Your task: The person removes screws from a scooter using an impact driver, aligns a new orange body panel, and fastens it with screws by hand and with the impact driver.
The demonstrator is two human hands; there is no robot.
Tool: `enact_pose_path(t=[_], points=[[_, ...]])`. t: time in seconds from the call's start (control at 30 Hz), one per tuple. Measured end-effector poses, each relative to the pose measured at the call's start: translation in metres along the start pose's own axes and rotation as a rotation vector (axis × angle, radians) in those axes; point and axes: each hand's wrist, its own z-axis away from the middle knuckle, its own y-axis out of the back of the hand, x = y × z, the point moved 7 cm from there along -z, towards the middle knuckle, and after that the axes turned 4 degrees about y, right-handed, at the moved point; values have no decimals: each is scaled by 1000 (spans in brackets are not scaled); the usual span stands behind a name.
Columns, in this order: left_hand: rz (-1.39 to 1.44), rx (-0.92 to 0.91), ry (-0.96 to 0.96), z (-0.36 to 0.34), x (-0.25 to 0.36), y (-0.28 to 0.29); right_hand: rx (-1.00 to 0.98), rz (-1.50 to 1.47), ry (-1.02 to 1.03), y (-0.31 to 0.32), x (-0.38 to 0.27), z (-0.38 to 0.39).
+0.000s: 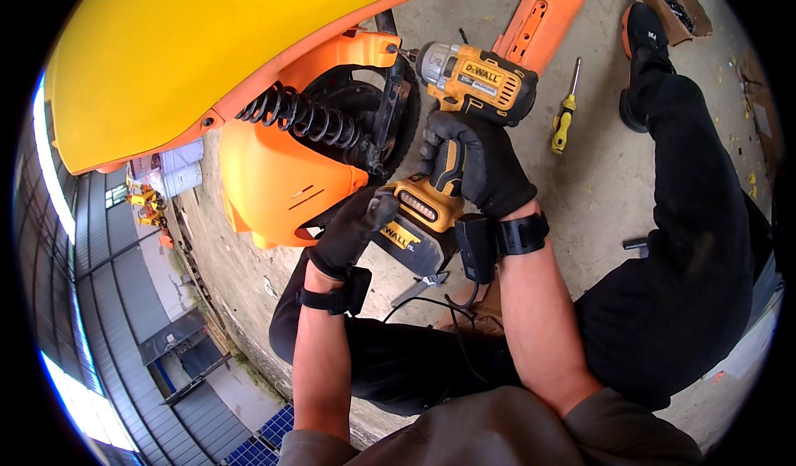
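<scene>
Concrete floor (597, 184) forms the ground of the workplace, with a ribbed metal wall (124, 300) bending along the rim between eight and nine o'clock. The cordless driver (477, 80) lies at the centre, its head toward twelve o'clock. The gloved right hand (489, 163) has its fingers wrapped around the handle, presumably to carry the weight and govern the trigger. The gloved left hand (352, 230) grasps the battery pack (410, 242) at the handle's foot, probably to check twist; its underside fingers are hidden. The bit points at the edge of an orange bracket (369, 50) toward twelve o'clock; whether it is seated cannot be told. A yellow body panel (232, 43) overhangs at ten o'clock; below it stand a black coil spring (307, 118) and, at nine to ten o'clock, an orange fender (278, 180). On the floor, a yellow-handled screwdriver (564, 122) lies at two o'clock, seemingly set within reach, beside an orange slotted strip (554, 14) at one o'clock. Farther out, an open cardboard box (701, 20) keeps small dark parts together.
</scene>
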Motion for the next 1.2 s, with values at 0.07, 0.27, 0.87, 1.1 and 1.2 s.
enact_pose_path(t=[0.07, 0.27, 0.87, 1.1, 1.2], points=[[-14, 20, 4, 0, -1, 1, -3, -32, -8, -2, -1, 1], [-103, 78, -4, 5, 5, 1, -29, -80, -10, -1, 1, -2], [-1190, 575, -438, -87, 152, -36, 58, 191, 37, 5, -14, 3], [-1063, 627, -379, -72, 166, -52, 88, 185, 93, 9, -7, 1], [-1065, 673, -391, -68, 160, -44, 32, 249, 94, 1, -6, 1]])
